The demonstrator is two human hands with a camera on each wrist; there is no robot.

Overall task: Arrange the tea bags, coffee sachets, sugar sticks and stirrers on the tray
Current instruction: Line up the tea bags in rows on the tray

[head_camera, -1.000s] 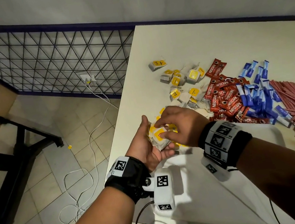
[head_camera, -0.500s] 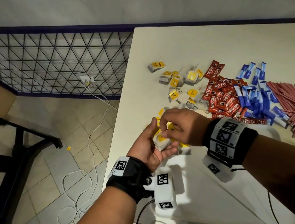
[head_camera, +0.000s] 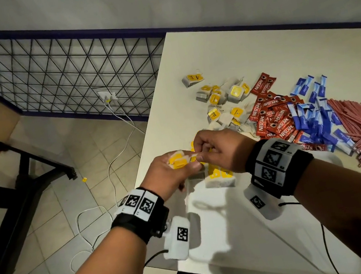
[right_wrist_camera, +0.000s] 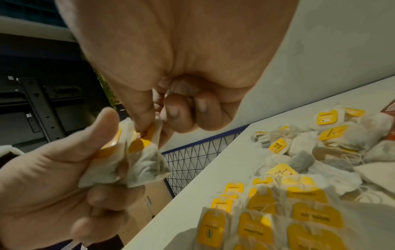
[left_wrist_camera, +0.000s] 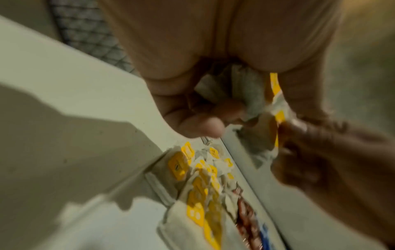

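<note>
The left hand [head_camera: 168, 170] grips a bunch of tea bags [right_wrist_camera: 128, 160] in its curled fingers [right_wrist_camera: 102, 199], above the counter [head_camera: 244, 53] edge. The right hand [head_camera: 223, 151] pinches one bag's top between thumb and forefinger.

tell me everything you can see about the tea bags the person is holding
The held tea bags form a small bunch of soft, whitish paper pouches with dark leaf showing through and yellow tags at the top. They look crumpled and bunched, held up off the table near its left edge. The left hand cups them, thumb pressing on one side. The right hand pinches the tag end of one bag. How many bags there are cannot be told.
</note>
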